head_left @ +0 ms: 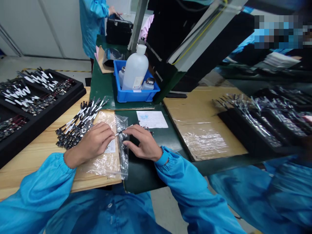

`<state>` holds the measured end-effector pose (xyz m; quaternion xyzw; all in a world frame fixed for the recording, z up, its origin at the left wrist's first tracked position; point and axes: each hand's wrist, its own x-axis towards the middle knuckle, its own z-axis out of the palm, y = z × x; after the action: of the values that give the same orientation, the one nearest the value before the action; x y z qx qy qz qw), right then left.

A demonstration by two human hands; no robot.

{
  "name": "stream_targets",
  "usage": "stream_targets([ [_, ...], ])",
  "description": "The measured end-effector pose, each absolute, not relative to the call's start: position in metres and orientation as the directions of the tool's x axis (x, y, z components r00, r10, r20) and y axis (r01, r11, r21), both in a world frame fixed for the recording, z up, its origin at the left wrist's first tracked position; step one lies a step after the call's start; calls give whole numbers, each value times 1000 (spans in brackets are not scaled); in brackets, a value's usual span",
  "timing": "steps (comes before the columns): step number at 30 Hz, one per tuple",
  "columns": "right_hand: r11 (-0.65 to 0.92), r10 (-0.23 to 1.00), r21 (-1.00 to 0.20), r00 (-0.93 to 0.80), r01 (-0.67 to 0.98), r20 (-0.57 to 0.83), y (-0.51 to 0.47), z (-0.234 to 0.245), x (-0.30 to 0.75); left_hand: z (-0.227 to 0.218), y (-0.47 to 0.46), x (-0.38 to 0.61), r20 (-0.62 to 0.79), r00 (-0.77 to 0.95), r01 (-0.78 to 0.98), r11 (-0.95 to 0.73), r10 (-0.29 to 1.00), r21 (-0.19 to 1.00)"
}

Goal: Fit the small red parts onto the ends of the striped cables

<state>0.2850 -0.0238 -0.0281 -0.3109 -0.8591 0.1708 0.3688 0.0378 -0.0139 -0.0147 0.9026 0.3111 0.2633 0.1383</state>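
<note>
My left hand (94, 143) pinches one end of a thin black-and-white flex strip (123, 130) above a clear plastic bag (123, 146). My right hand (142, 143) rests on the green mat, its fingertips at the strip's other end; I cannot tell whether they grip it. Left of my left hand lies a loose pile of small circuit boards with white-tabbed black strips (76, 125). The bag's lower part lies on a sheet of plastic film (103, 165) over the wooden table.
A black tray of similar boards (36, 97) stands at far left, and another (253, 130) at right. A blue bin (136, 94) holds a white plastic bottle (135, 68) and metal-capped bottles. A paper sheet (152, 119) lies on the mat. A co-worker (92, 26) stands beyond.
</note>
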Motion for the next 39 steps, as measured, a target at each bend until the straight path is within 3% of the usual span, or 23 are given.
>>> stream_targets([
  [5,775,632,-479,-520,412,575,-26,-30,279,-14,-20,44,385,627,410,-707,678,577],
  [11,789,612,-499,-539,359,579,-28,-36,274,-7,-23,47,333,639,380,-661,693,647],
  [14,756,653,-522,-507,395,562,-28,-35,275,0,-19,38,254,601,463,-589,758,662],
  [16,724,689,-541,-471,428,550,-28,-35,276,2,-16,31,123,574,601,-518,810,609],
  [19,697,716,-566,-449,440,534,-26,-35,277,-1,-15,21,-70,546,773,-470,835,426],
  [21,689,725,-576,-442,440,528,-26,-35,278,-7,-15,19,-102,544,803,-482,833,352],
  [23,685,728,-584,-436,436,529,-26,-35,278,-14,-16,19,-97,553,797,-492,828,349],
  [33,669,743,-613,-409,421,530,-27,-33,277,-10,-20,32,-130,453,742,-291,882,604],
  [36,668,744,-613,-388,422,544,-28,-31,277,-3,-18,32,-130,453,662,-235,882,712],
  [39,670,742,-615,-375,416,555,-30,-28,277,1,-15,31,-134,381,484,-74,915,872],
])
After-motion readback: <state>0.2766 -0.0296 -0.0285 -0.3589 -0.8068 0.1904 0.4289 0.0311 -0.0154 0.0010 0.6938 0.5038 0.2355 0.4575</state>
